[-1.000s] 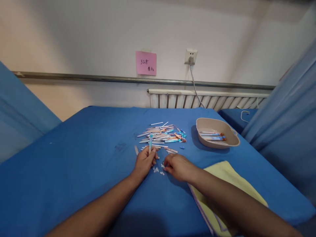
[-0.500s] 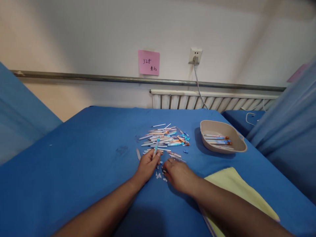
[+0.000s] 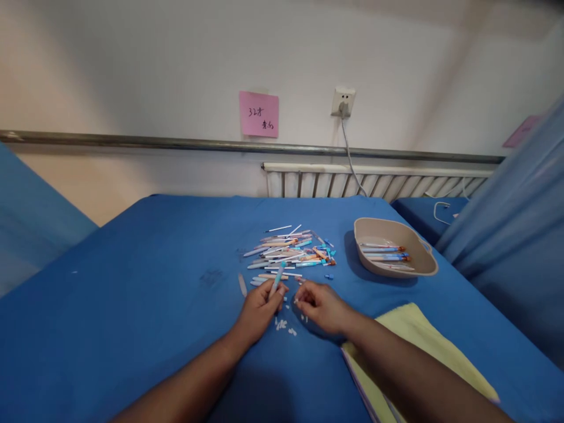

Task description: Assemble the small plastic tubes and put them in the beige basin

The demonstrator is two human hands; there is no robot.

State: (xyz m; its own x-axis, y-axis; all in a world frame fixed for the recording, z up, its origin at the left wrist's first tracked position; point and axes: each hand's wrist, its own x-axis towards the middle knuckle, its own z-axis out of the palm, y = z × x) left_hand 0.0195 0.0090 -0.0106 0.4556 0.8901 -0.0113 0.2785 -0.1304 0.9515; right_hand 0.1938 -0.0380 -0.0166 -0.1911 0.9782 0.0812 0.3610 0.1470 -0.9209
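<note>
My left hand (image 3: 259,305) is closed round a light-blue pen barrel (image 3: 278,276), which tilts up out of the fist. To its right, my right hand (image 3: 324,304) pinches a tiny white piece (image 3: 296,301) between thumb and fingertips. Several small white pieces (image 3: 282,324) lie on the blue cloth just below and between the hands. Beyond them spreads a loose pile of pen parts (image 3: 286,249): barrels, thin white refills, and blue and orange caps. One pale barrel (image 3: 242,285) lies apart, left of my left hand.
A beige basin (image 3: 392,272) with several pens (image 3: 383,257) inside stands at the right. Nearer, a folded yellow cloth (image 3: 423,338) lies partly under my right forearm. The blue-covered table (image 3: 154,282) reaches a wall with a radiator (image 3: 317,183) and a plugged-in cord (image 3: 348,144).
My right hand has lifted from the white pieces and turned, its pinched fingertips now showing a small white piece. My left hand still holds the pen barrel. The view has shifted slightly.
</note>
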